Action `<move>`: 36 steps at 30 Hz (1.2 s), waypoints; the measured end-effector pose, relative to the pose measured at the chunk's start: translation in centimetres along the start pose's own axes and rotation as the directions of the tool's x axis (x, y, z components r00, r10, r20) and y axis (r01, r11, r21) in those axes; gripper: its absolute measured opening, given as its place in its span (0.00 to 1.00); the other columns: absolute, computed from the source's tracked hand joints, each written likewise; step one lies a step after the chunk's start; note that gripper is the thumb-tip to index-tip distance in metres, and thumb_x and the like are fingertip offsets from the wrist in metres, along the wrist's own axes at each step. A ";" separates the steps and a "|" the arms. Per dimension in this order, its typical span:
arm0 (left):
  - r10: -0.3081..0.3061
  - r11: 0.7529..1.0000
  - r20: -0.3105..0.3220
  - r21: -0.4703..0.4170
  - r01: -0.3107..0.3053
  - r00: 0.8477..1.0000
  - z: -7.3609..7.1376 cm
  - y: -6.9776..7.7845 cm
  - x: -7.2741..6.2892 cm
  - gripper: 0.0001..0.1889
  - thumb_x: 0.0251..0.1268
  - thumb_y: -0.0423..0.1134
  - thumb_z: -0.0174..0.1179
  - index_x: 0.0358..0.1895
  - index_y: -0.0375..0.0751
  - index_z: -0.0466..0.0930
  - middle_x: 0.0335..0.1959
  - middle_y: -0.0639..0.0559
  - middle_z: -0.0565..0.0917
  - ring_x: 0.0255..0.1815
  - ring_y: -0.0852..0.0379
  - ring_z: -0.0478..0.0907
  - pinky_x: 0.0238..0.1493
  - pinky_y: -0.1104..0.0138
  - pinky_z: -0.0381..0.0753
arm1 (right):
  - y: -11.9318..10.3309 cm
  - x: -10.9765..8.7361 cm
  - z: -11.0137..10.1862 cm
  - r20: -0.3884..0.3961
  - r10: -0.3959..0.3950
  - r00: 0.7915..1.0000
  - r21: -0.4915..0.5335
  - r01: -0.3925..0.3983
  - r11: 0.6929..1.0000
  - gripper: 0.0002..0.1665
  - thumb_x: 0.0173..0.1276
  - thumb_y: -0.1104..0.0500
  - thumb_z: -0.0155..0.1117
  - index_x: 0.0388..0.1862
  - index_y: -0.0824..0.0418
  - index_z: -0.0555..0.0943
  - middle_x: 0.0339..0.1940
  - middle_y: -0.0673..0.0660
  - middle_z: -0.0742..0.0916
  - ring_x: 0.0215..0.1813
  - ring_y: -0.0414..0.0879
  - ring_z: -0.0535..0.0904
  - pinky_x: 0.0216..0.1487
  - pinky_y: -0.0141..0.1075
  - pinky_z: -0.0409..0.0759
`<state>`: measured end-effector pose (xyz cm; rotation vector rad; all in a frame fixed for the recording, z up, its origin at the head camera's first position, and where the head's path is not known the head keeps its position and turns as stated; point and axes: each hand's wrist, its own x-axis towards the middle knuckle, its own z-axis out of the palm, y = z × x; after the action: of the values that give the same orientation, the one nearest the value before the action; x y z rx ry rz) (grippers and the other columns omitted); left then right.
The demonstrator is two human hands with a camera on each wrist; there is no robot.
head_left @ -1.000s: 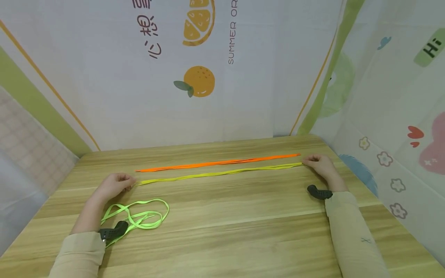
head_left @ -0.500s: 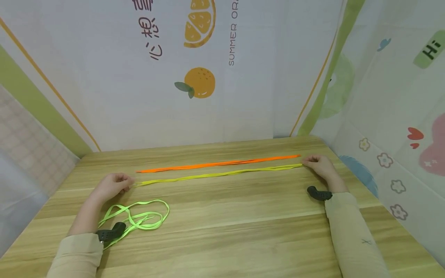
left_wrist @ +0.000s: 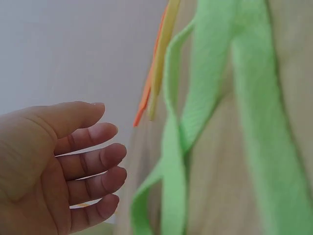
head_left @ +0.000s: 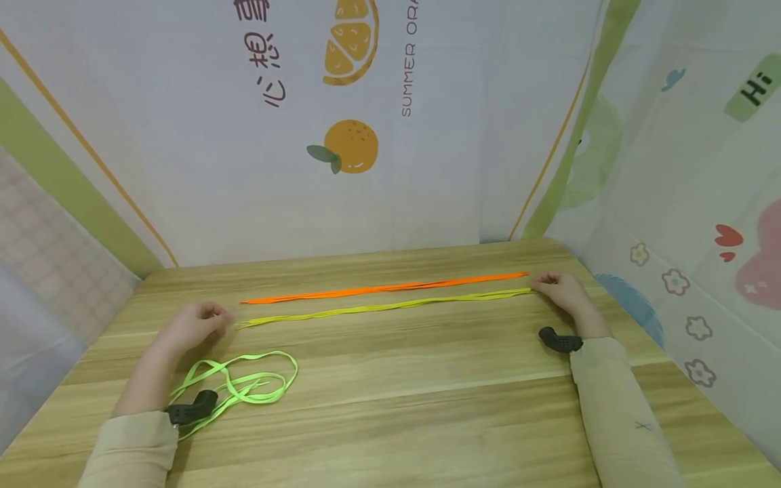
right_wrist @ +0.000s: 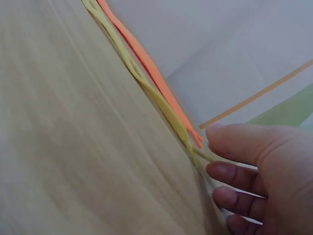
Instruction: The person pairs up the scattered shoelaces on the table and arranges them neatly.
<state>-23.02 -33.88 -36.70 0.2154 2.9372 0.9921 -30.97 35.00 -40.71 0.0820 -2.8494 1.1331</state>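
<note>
A yellow shoelace [head_left: 378, 308], folded double, lies stretched across the wooden table. Just behind it runs an orange shoelace [head_left: 384, 287], nearly parallel. Near the yellow lace's left end is my left hand [head_left: 194, 325], fingers loosely bent and a small gap from the lace tips; the left wrist view shows nothing between thumb and fingers. At the other end, my right hand [head_left: 560, 291] has its fingertips beside the yellow lace's tips. Thumb and forefinger stand apart in the right wrist view, one lace tip close to the forefinger. A loosely looped neon-green shoelace [head_left: 268, 392] lies below my left forearm.
The wooden table [head_left: 415, 434] ends at the back against a white printed cloth [head_left: 439, 190]. Another printed cloth [head_left: 665, 203] borders the right side. Black wrist devices [head_left: 560, 340] are worn on both arms; the left one is over part of the green lace.
My left hand has come away from the yellow lace's end and drifted slightly left, its forearm with it. My right hand and the laces stay nearly in place.
</note>
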 end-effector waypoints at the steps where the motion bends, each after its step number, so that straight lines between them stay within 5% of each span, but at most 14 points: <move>1: 0.010 1.000 -0.004 0.007 -0.010 1.000 -0.1 0.1 0.0 0.19 0.74 0.44 0.52 0.44 0.26 0.76 0.26 0.48 0.77 0.30 0.53 0.71 0.32 0.62 0.69 | -0.1 -0.1 0.0 0.003 -0.002 1.000 -0.004 0.002 1.000 0.26 0.72 0.46 0.57 0.49 0.70 0.77 0.51 0.69 0.78 0.51 0.62 0.72 0.53 0.54 0.67; 17: 0.069 0.993 0.032 0.095 -0.071 0.997 -0.9 3.1 -0.6 0.19 0.74 0.45 0.51 0.47 0.28 0.77 0.32 0.46 0.80 0.35 0.48 0.77 0.33 0.59 0.74 | -1.2 -0.3 -0.4 0.021 0.002 1.000 -0.075 -0.001 0.997 0.24 0.73 0.49 0.55 0.51 0.70 0.75 0.51 0.71 0.78 0.53 0.65 0.72 0.53 0.56 0.68; 36: 0.165 0.971 0.074 0.165 -0.175 0.983 -0.5 4.8 -1.2 0.11 0.71 0.42 0.56 0.38 0.36 0.80 0.26 0.52 0.78 0.26 0.56 0.71 0.31 0.60 0.71 | -4.5 0.3 0.2 -0.030 -0.095 0.995 -0.144 0.090 0.986 0.14 0.71 0.56 0.58 0.45 0.68 0.79 0.44 0.65 0.81 0.43 0.58 0.74 0.44 0.50 0.70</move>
<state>-21.30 -30.58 -33.40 0.5014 2.9888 0.7322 -30.98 31.58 -37.77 0.1814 -2.8505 0.9022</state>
